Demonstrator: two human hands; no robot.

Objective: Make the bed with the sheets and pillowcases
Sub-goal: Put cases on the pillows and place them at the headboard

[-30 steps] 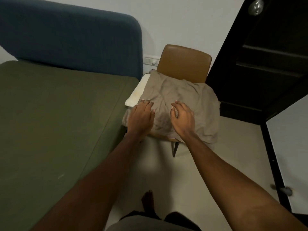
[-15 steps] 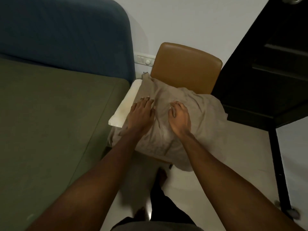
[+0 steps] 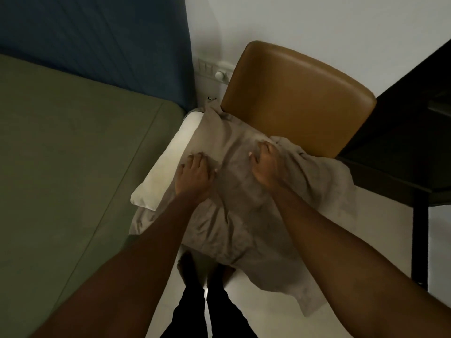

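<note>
Two hands are placed on a beige pillowcase [image 3: 244,203], heaped over a white pillow [image 3: 166,172] on a chair [image 3: 297,98]. On the left hand [image 3: 194,175], fingers are laid straight, pressed flat. On the right hand [image 3: 267,167], fingers are bent into the cloth; a grip cannot be told. A green-sheeted bed [image 3: 73,154] is seen alongside, left.
</note>
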